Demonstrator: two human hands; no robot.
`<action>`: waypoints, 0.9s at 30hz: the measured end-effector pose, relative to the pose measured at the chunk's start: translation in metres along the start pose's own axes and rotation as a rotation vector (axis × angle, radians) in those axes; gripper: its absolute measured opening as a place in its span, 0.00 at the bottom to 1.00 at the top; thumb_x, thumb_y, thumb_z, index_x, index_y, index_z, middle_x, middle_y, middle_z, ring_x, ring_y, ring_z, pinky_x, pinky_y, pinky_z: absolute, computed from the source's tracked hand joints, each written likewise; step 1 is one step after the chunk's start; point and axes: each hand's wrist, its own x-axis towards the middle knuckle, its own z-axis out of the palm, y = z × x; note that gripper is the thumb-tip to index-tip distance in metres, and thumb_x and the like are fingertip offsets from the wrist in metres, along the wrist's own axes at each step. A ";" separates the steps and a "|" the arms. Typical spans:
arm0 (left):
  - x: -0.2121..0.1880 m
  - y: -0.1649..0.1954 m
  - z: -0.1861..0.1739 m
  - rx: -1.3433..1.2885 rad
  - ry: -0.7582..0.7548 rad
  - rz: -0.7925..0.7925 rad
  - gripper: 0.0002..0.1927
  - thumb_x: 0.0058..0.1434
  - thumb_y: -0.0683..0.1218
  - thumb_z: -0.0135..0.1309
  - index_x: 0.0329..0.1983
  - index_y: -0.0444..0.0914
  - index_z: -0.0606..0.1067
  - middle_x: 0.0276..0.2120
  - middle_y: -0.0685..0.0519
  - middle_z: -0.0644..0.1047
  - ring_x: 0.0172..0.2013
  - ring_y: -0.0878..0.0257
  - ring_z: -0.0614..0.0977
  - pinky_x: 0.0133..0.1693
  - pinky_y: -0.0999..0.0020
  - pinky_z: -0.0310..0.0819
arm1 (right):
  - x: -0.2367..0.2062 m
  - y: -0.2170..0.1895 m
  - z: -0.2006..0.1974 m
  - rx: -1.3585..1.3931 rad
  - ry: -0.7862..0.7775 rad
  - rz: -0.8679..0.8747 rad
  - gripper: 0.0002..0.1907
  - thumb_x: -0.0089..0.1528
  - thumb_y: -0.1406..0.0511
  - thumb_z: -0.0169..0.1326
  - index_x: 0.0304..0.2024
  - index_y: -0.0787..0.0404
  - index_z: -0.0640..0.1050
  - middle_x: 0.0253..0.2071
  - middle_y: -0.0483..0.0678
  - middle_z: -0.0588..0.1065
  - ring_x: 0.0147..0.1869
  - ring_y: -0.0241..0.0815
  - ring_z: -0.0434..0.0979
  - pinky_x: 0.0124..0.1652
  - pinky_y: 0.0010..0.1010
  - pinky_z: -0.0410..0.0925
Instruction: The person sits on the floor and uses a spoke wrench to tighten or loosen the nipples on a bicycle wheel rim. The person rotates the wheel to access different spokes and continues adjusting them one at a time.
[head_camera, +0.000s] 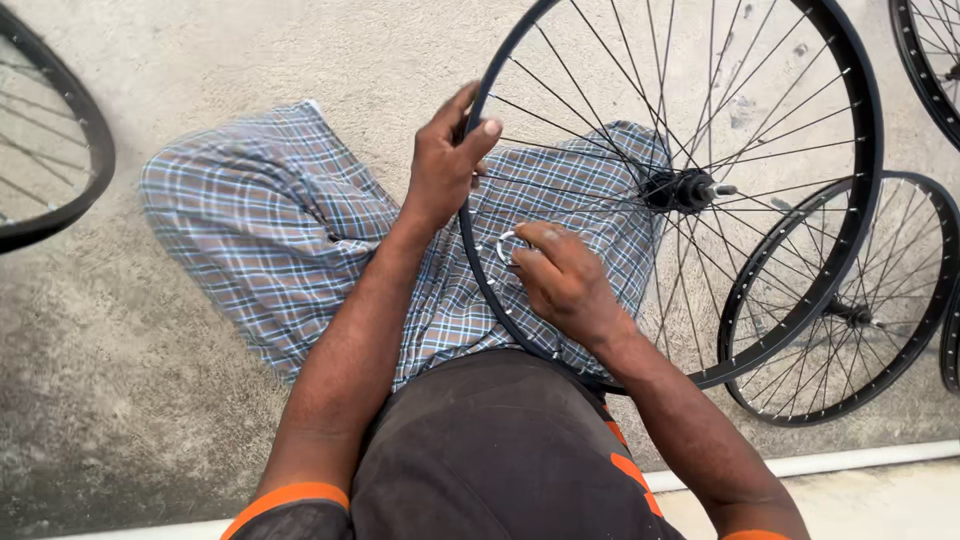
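Black and spoked, the bicycle wheel (760, 120) lies across the person's checked-cloth lap above the concrete floor (120, 380). The left hand (445, 165) closes its grip around the rim. The right hand (565, 280) pinches a small silver ring-shaped tool (503, 247) against the spokes.

Around the left hand (445, 160) gripping the rim (868, 130), spokes (590, 130) crowd its right, bare concrete floor (250, 60) lies open leftward.

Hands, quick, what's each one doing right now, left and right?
Left hand: closed on the black wheel rim.
Right hand: closed on a small silvery round tool inside the rim.
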 end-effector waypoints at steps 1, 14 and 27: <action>-0.005 -0.003 0.001 0.049 0.015 -0.012 0.32 0.69 0.45 0.59 0.74 0.35 0.64 0.30 0.61 0.71 0.25 0.76 0.71 0.24 0.78 0.71 | 0.002 0.002 0.000 -0.007 -0.021 -0.011 0.11 0.59 0.74 0.62 0.43 0.65 0.76 0.50 0.55 0.77 0.54 0.52 0.79 0.52 0.40 0.73; -0.029 -0.032 -0.003 0.089 0.085 0.096 0.29 0.71 0.47 0.59 0.73 0.35 0.67 0.28 0.60 0.71 0.23 0.76 0.70 0.22 0.78 0.68 | 0.036 0.015 0.022 0.112 -0.383 0.273 0.09 0.64 0.68 0.57 0.47 0.62 0.81 0.37 0.52 0.81 0.40 0.49 0.83 0.43 0.45 0.73; -0.034 -0.036 -0.002 0.116 0.106 0.133 0.30 0.72 0.48 0.59 0.73 0.34 0.67 0.29 0.58 0.73 0.24 0.75 0.72 0.24 0.78 0.70 | 0.041 0.014 0.033 -0.153 -0.645 0.404 0.11 0.58 0.62 0.62 0.40 0.60 0.79 0.36 0.51 0.81 0.41 0.51 0.82 0.43 0.46 0.74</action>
